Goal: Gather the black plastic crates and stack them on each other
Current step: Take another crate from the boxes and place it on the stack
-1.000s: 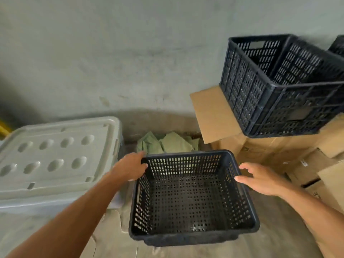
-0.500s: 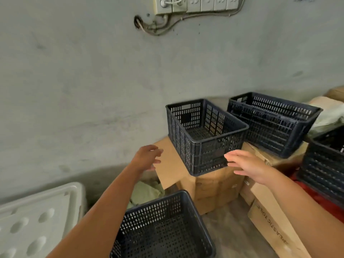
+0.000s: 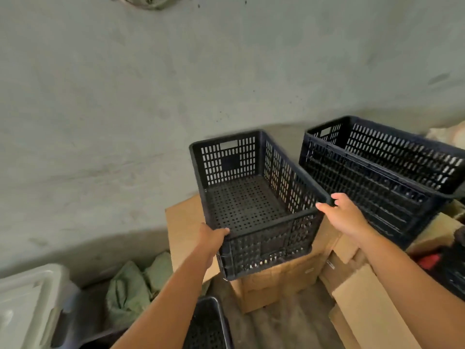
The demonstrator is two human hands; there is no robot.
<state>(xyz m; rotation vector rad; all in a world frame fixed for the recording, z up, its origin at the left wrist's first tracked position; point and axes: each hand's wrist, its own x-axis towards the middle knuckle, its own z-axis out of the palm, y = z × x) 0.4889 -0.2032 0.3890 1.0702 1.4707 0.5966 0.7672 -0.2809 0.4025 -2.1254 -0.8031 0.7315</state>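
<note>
At 8 o'clock a grey bin (image 3: 27,303) sits in the corner, with green sacks (image 3: 130,290) just beside it against the wall. At 6 o'clock the rim of a floor crate (image 3: 211,323) shows under the left forearm. The left hand (image 3: 212,239) has its grip closed on the near-left corner of the middle crate (image 3: 251,197), thumb over the rim. That crate rests on a cardboard box (image 3: 279,278) near centre. The right hand (image 3: 344,217) wraps the crate's near-right corner, fingers curled on the rim. At 3 o'clock another crate (image 3: 377,177) sits tilted on more cartons (image 3: 372,311).
</note>
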